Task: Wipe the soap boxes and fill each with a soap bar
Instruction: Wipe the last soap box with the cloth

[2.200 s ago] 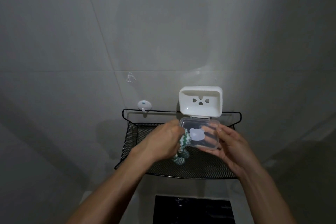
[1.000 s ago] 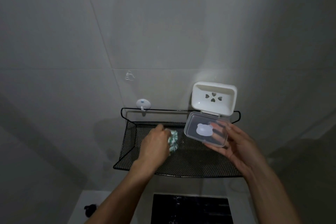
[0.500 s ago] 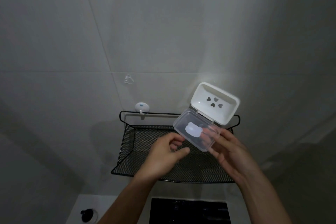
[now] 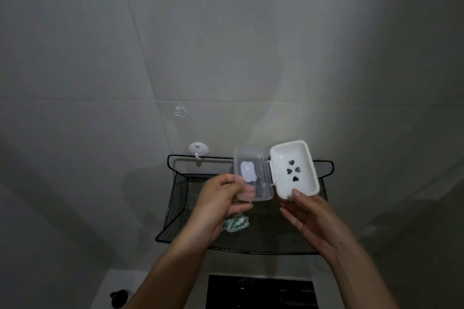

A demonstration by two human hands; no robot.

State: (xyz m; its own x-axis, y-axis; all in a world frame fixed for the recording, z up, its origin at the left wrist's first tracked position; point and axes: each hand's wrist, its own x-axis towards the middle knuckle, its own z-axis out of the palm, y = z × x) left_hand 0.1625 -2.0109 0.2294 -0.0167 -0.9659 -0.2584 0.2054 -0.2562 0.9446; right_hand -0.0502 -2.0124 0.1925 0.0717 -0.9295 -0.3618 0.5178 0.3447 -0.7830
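Left hand (image 4: 221,204) grips the clear lid (image 4: 252,174) of the soap box at its lower left corner, thumb on the near face, fingers curled behind and showing through the plastic. Right hand (image 4: 310,211) holds the white tray (image 4: 293,169) by its bottom edge, thumb tip on the lower rim, other fingers under/behind it. Soap box is folded open like a book, lid on the left, tray on the right, hinge between them; both inner faces toward the camera. Long axis of each half runs roughly vertical in view, tray leaning slightly, top toward the left. Tray has four heart-shaped drain holes in the middle; lid carries a white bear-shaped mark. No soap in the tray. Box sits just above both hands, held in the air in front of the black mesh shelf (image 4: 266,238), over its back half, not touching it. Green-and-white cloth (image 4: 236,224) lies on the shelf mesh near the front left, partly hidden by the left hand. Shelf back rail runs behind the box. White wall hook (image 4: 198,150) just above the rail's left end, a clear hook (image 4: 180,110) higher on the tiled wall (image 4: 226,45). Dark panel (image 4: 261,291) below the shelf; small black object (image 4: 120,298) at lower left, too dim to identify.
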